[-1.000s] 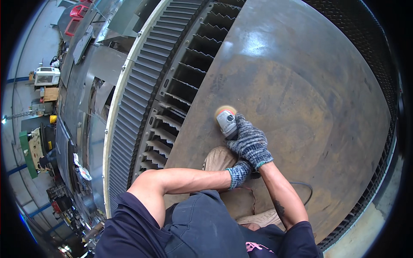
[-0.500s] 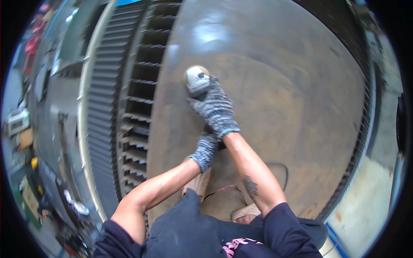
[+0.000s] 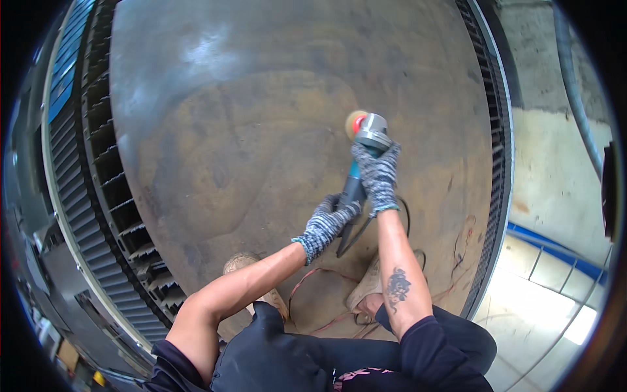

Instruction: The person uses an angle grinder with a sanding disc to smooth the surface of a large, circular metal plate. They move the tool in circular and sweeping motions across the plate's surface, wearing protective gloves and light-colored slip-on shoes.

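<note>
Both my hands, in grey-and-white knit gloves, hold an angle grinder point(image 3: 353, 185) with a teal-and-black body and a silver head. My right hand point(image 3: 377, 171) is wrapped round the body just behind the head. Closer to me, my left hand point(image 3: 330, 222) grips the rear of the handle. A tan disc with a red centre point(image 3: 355, 123) sits on the left side of the head, tilted over a large brown metal sheet point(image 3: 261, 150). Whether the disc's edge touches the sheet I cannot tell. A dark cord point(image 3: 405, 210) loops away from the tool's rear.
My shoes point(image 3: 366, 285) stand on the sheet, with thin reddish wires point(image 3: 307, 277) lying between them. Jagged metal slats point(image 3: 124, 204) run along the left edge, and a dark toothed rail point(image 3: 499, 144) borders the right. Beyond it are a pale floor and a blue bar point(image 3: 555, 251).
Both hands have carried the grinder to the right across the sheet. Its head has turned, so the disc now shows on its left side. My view has shifted to the right too.
</note>
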The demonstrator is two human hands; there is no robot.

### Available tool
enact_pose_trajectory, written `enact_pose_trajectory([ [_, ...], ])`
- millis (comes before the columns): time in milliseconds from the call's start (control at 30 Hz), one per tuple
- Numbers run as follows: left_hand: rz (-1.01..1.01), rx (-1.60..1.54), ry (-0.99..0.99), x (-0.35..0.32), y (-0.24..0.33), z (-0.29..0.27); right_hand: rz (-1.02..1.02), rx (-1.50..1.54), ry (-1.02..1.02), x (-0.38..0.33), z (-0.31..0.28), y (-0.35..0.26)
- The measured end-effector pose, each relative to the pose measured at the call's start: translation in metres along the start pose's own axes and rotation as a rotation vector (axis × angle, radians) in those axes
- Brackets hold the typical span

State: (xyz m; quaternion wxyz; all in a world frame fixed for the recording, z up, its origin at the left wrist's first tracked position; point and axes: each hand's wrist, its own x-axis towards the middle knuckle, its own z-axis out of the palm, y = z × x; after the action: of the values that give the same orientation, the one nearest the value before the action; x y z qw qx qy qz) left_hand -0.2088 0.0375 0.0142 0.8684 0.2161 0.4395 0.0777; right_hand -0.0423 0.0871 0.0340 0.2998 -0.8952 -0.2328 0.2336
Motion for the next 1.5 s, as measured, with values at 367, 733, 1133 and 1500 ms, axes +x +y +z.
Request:
enact_pose_trajectory([
  [367,-0.11,0.777,-0.89,-0.022,-0.062,0.065,0.313,0.508,0.31,-0.01,-0.16,0.101],
  [733,0.817,1.541,-0.633,0.07,-0.057,0.085,-0.171,-0.404,0.498,-0.054,-0.47,0.054],
  [1133,-0.146,1.832,-0.8,-0.08,-0.114,-0.037,-0.036,-0.839,0.538,-0.25,-0.541,0.057],
  [1500,-0.175,1.576,-2.053,-0.118,-0.146,-0.065,-0.083,-1.002,0.462,-0.209,-0.454,-0.013],
])
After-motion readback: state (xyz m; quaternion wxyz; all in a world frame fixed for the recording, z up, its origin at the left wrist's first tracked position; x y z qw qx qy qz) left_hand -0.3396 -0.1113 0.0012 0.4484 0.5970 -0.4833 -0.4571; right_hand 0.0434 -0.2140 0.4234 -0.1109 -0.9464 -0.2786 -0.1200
